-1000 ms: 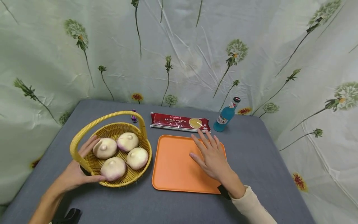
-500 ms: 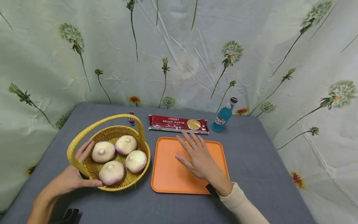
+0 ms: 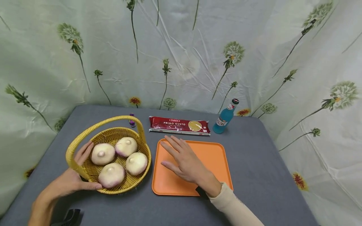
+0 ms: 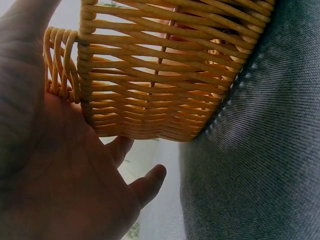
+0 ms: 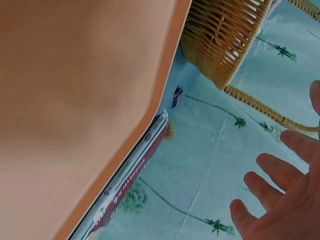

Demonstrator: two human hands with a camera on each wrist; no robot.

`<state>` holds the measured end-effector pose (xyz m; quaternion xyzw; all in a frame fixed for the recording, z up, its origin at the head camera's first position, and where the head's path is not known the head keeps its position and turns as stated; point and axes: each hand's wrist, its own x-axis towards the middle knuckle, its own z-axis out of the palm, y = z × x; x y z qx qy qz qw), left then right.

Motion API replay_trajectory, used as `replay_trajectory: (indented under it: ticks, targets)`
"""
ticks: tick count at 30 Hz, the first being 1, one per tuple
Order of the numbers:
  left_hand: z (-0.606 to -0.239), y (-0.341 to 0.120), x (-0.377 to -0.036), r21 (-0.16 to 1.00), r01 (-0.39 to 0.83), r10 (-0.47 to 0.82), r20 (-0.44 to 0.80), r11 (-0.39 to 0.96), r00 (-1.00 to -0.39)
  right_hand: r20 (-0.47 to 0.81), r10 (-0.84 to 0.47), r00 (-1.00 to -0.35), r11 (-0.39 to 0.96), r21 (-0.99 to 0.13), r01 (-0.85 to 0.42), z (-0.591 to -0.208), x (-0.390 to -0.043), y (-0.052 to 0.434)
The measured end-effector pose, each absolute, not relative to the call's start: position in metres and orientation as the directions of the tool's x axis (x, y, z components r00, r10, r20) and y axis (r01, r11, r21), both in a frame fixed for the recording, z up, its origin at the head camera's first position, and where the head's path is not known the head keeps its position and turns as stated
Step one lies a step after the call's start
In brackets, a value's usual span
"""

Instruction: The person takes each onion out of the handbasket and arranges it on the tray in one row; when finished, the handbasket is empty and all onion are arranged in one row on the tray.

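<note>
A yellow wicker basket with a tall handle holds several white-and-purple turnips at the left. My left hand grips its left side, thumb along the near rim and fingers behind the handle's base. In the left wrist view, the palm lies against the woven wall and two fingers stick out past it. My right hand hovers over the left half of an orange tray, fingers straight and spread, holding nothing. In the right wrist view, those fingers stand apart from the basket.
Behind the tray lies a red spaghetti packet. A blue bottle stands to its right. Beyond the basket is a small purple-wrapped item. A flower-printed curtain closes off the back of the grey table.
My right hand has moved left across the tray, toward the basket. The left hand keeps its hold on the basket. The whole view has shifted slightly.
</note>
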<state>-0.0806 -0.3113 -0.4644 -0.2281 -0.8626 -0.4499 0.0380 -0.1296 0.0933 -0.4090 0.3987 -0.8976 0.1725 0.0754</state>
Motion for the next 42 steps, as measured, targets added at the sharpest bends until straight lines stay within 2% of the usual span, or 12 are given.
replay_trajectory:
  ticks: [7,17,29,39,42]
  targets:
    - [-0.467,-0.308,-0.077,0.779,0.415,0.358,0.261,0.470,-0.896,0.268,-0.750,-0.604,0.559,-0.230,-0.796,-0.416,-0.129,0.082]
    - [-0.469,-0.311,-0.076,0.782,0.396,0.346,0.245,0.481,-0.905,0.229,-0.817,-0.530,0.451,-0.320,-0.833,-0.418,-0.132,0.060]
    - [-0.465,-0.314,-0.079,0.789,0.379,0.337,0.232,0.483,-0.912,0.242,-0.854,-0.460,0.351,-0.384,-0.854,-0.420,-0.143,0.035]
    - [-0.466,-0.313,-0.079,0.803,0.365,0.338,0.218,0.471,-0.916,0.210,-0.853,-0.477,0.298,-0.554,-0.777,-0.426,-0.153,0.021]
    - [-0.466,-0.313,-0.079,0.805,0.362,0.338,0.215,0.470,-0.916,0.187,-0.856,-0.481,0.304,-0.570,-0.763,-0.427,-0.157,0.017]
